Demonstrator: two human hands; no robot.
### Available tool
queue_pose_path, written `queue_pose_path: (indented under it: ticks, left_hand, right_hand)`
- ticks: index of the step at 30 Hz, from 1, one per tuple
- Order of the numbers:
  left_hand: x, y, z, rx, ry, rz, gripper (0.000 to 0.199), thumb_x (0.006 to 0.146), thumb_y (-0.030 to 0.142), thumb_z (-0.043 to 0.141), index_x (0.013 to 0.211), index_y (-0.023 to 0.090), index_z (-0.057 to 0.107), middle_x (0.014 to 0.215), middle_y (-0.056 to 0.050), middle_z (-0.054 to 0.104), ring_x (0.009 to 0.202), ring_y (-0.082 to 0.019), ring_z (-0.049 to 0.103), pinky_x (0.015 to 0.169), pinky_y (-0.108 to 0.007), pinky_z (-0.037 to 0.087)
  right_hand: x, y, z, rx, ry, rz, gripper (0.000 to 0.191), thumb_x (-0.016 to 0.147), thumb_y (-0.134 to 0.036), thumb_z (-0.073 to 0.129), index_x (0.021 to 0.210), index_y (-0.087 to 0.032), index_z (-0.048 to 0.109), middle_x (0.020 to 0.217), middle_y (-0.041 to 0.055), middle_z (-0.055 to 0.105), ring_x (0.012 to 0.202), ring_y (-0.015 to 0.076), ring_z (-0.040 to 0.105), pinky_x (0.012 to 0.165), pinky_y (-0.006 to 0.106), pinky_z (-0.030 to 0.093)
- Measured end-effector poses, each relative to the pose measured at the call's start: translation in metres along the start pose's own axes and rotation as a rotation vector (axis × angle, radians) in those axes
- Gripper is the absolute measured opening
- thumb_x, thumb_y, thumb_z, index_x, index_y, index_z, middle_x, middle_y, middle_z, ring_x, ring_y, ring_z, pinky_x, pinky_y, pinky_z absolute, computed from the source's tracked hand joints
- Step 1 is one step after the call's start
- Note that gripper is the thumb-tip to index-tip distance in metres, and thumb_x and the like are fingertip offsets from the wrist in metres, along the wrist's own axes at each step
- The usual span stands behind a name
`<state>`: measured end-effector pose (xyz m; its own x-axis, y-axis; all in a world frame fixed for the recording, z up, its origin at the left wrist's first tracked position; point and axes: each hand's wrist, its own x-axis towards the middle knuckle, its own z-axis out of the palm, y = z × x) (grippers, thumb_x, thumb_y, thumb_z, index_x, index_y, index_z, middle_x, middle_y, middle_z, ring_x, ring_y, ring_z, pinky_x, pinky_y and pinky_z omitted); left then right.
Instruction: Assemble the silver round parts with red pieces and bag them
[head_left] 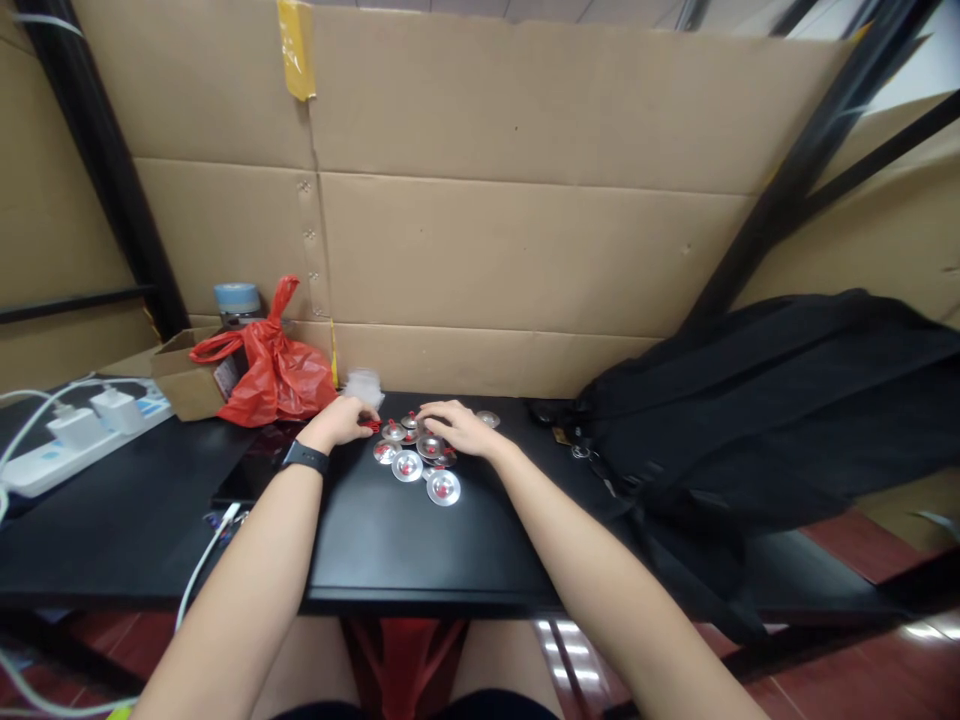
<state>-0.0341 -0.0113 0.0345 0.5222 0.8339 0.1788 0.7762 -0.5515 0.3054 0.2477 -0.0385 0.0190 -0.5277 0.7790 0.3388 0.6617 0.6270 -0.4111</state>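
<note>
Several round silver metal discs with red bits at their centres lie in a loose cluster on the black table, one disc nearest the front edge. My left hand, with a dark band at the wrist, is at the cluster's left side, its fingertips closed at a small bundle of red pieces. Over the back right of the cluster rests my right hand, fingers spread and touching or just above the discs. Another disc lies to the right of that hand. Behind my left hand is a blurred clear plastic item.
A red plastic bag, a cardboard box and a blue-lidded jar stand at the back left. Further left lies a white power strip. A dark flat device is beside my left forearm. A black backpack fills the right.
</note>
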Motion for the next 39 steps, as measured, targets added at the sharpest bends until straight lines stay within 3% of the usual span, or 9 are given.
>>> queue_pose_path:
  ticks: [6,10,12,15,20,25,30,35,39]
  left_hand:
    - [-0.002,-0.001,-0.005,-0.120,0.114,-0.062,0.043,0.069,0.009,0.065,0.110,0.018,0.074,0.101,-0.005,0.076,0.081,-0.018,0.070,0.079,-0.024,0.053]
    - [0.000,0.008,-0.007,-0.188,0.314,-0.048,0.037,0.073,0.007,0.054,0.104,0.017,0.074,0.095,-0.004,0.076,0.078,-0.016,0.070,0.077,-0.024,0.054]
    - [0.002,0.019,-0.006,-0.217,0.357,-0.011,0.027,0.079,0.013,0.055,0.097,0.017,0.074,0.091,-0.004,0.076,0.077,-0.016,0.070,0.076,-0.025,0.054]
    - [0.003,0.041,-0.003,-0.268,0.362,0.064,0.021,0.085,0.025,0.058,0.097,0.018,0.074,0.094,-0.004,0.077,0.081,-0.018,0.070,0.076,-0.027,0.053]
    - [0.004,0.064,0.004,-0.352,0.367,0.138,0.020,0.084,0.029,0.064,0.097,0.017,0.073,0.093,-0.005,0.077,0.082,-0.019,0.070,0.079,-0.029,0.053]
    - [0.007,0.061,0.010,-0.501,0.352,0.142,0.017,0.082,0.030,0.066,0.086,0.016,0.072,0.085,-0.006,0.076,0.079,-0.019,0.070,0.075,-0.029,0.055]
    - [0.010,0.058,0.014,-0.726,0.285,0.152,0.018,0.077,0.030,0.068,0.084,0.013,0.069,0.082,-0.007,0.074,0.073,-0.018,0.069,0.073,-0.030,0.055]
    - [0.010,0.062,0.014,-0.792,0.226,0.176,0.021,0.076,0.031,0.070,0.086,0.014,0.067,0.085,-0.008,0.072,0.076,-0.017,0.068,0.075,-0.030,0.055]
    - [0.009,0.052,0.008,-0.752,0.273,0.152,0.024,0.079,0.033,0.068,0.094,0.015,0.064,0.087,-0.007,0.071,0.077,-0.017,0.068,0.075,-0.029,0.055]
  right_hand:
    - [0.003,-0.016,0.018,-0.021,-0.039,0.097,0.037,0.102,-0.037,0.040,0.127,-0.031,0.066,0.141,0.0049,0.059,0.129,0.0321,0.051,0.103,0.053,0.038]
    - [0.005,-0.001,0.020,0.089,0.146,0.071,0.038,0.097,-0.022,0.042,0.127,-0.022,0.065,0.136,0.0102,0.062,0.126,0.0271,0.056,0.108,0.050,0.041]
    - [0.007,0.005,0.021,0.208,0.247,0.028,0.041,0.092,-0.014,0.042,0.125,-0.019,0.065,0.131,0.0120,0.064,0.120,0.0232,0.061,0.107,0.045,0.045]
    - [0.009,0.003,0.023,0.437,0.313,0.010,0.043,0.086,-0.011,0.046,0.125,-0.019,0.064,0.130,0.0118,0.062,0.109,0.0203,0.067,0.101,0.040,0.053]
    - [0.006,-0.024,0.023,0.668,0.303,-0.040,0.038,0.082,-0.023,0.064,0.120,-0.021,0.066,0.129,0.0107,0.060,0.099,0.0211,0.072,0.091,0.036,0.059]
    - [0.003,-0.042,0.016,0.619,0.355,-0.024,0.032,0.077,-0.029,0.074,0.107,-0.019,0.070,0.111,0.0090,0.069,0.089,0.0209,0.073,0.082,0.034,0.061]
    - [0.001,-0.046,0.008,0.556,0.384,-0.047,0.040,0.074,-0.027,0.076,0.113,-0.021,0.067,0.114,0.0081,0.070,0.101,0.0221,0.070,0.084,0.033,0.058]
    - [-0.001,-0.046,0.007,0.695,0.331,-0.027,0.044,0.071,-0.027,0.077,0.113,-0.020,0.064,0.109,0.0088,0.072,0.095,0.0199,0.070,0.082,0.032,0.058]
    - [0.002,-0.036,0.007,0.640,0.354,0.041,0.046,0.072,-0.028,0.074,0.115,-0.020,0.062,0.109,0.0088,0.072,0.092,0.0190,0.071,0.075,0.029,0.057]
